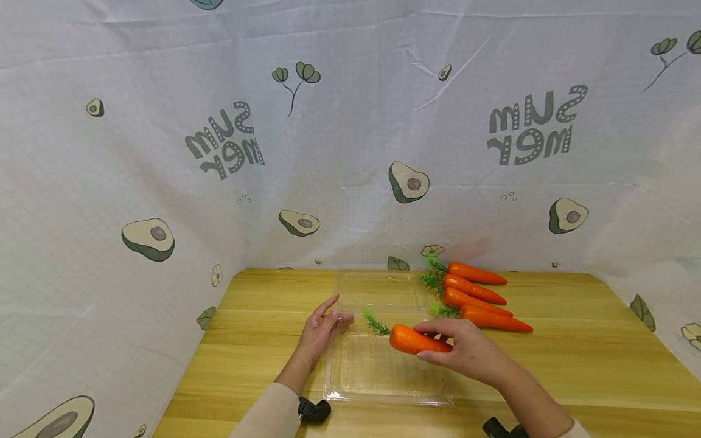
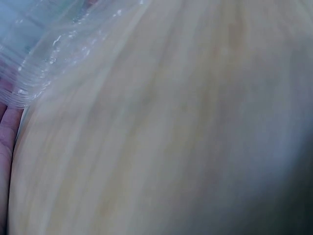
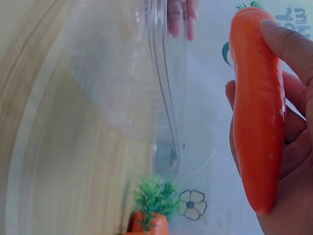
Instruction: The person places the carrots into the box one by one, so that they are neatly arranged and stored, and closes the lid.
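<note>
My right hand (image 1: 465, 350) grips an orange carrot (image 1: 408, 339) with a green leafy top, holding it over a clear plastic container (image 1: 383, 401). In the right wrist view the thumb lies along the carrot (image 3: 257, 112) and the fingers wrap behind it; the tip points down. The container is unfolded, its lid (image 1: 378, 292) lying toward the back. At the container's left edge, near the fold, is my left hand (image 1: 317, 334) with fingers extended. The left wrist view catches only a strip of fingers (image 2: 6, 142) beside the clear plastic (image 2: 63, 44); whether they press it I cannot tell.
Several more carrots (image 1: 476, 295) lie side by side at the back right of the wooden table (image 1: 569, 365), leafy tops toward the lid. A white cloth (image 1: 350, 152) printed with avocados hangs behind and at the sides.
</note>
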{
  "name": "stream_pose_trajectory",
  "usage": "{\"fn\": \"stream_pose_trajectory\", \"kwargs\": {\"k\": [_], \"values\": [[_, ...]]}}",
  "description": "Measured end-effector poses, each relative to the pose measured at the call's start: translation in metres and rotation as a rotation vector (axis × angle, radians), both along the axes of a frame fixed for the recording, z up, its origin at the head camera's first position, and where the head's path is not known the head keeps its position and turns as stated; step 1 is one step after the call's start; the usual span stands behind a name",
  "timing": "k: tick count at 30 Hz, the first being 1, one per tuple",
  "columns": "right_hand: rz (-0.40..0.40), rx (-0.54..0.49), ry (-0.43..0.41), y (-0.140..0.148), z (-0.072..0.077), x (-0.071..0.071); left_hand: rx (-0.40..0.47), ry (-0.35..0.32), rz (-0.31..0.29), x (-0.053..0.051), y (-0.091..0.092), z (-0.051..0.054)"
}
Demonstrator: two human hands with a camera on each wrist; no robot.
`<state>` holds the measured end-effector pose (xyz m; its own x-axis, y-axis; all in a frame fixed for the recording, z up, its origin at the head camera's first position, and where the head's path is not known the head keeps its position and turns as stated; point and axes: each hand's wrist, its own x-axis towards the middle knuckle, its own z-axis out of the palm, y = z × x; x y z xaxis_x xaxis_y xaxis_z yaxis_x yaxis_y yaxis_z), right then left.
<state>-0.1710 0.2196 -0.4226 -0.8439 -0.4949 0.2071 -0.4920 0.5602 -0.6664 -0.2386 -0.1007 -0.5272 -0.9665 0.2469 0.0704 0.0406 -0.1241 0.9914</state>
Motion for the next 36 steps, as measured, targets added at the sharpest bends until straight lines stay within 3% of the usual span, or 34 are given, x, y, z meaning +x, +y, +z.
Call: {"fn": "stream_pose_trajectory", "kwargs": {"k": [10,20,32,36], "values": [[0.046,-0.011,-0.014,-0.017,-0.008,0.003,0.023,0.008,0.013,-0.001,0.001,-0.002],[0.085,-0.045,-0.039,-0.03,-0.017,0.005,-0.045,-0.006,0.017,0.001,0.0,0.001],[0.148,-0.045,-0.017,-0.043,-0.032,0.005,-0.014,-0.005,0.03,0.0,0.0,0.0],[0.143,-0.02,-0.072,-0.047,-0.036,0.006,-0.01,-0.014,0.029,0.0,0.001,0.001]]}}
